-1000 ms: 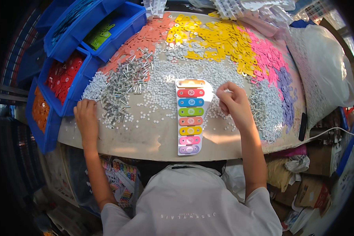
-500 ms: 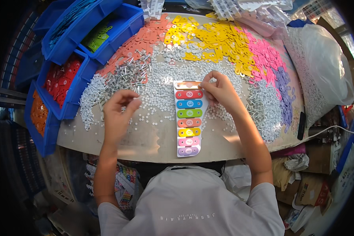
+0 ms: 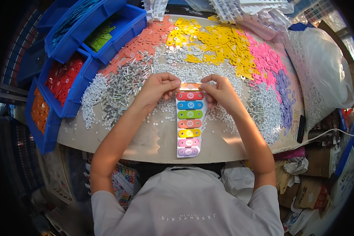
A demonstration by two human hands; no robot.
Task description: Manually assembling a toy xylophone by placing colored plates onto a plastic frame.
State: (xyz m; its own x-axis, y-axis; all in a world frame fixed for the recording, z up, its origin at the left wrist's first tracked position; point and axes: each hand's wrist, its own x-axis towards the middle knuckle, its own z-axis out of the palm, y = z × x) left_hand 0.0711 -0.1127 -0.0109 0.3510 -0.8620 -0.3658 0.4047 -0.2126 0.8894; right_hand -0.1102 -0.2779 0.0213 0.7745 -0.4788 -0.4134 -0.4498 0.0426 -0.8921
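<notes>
Both hands meet at the far end of the toy xylophone board [image 3: 189, 120]: from where I watch, my left hand [image 3: 158, 87] has its fingers curled in and pinching the left end of the orange top bar [image 3: 190, 86], and my right hand [image 3: 220, 91] pinches the right end the same way, so neither is nearer than the other. That bar lies crosswise, running from 9 to 3 o'clock, while the white board's long axis runs from 12 to 6 o'clock, straight back toward my chest, with red, blue, green, orange, yellow, pink and purple bars stacked down it. It rests on the bench [image 3: 153, 143] amid white pegs [image 3: 192, 72]. A heap of metal screws [image 3: 124, 88] sits at 9 o'clock of the left hand. Blue bins [image 3: 72, 63] stand at 10 o'clock, holding red, orange and green pieces. Yellow plates [image 3: 216, 41] lie at 12, pink plates [image 3: 265, 63] at 2, and a clear plastic bag [image 3: 322, 74] at 3 o'clock.
</notes>
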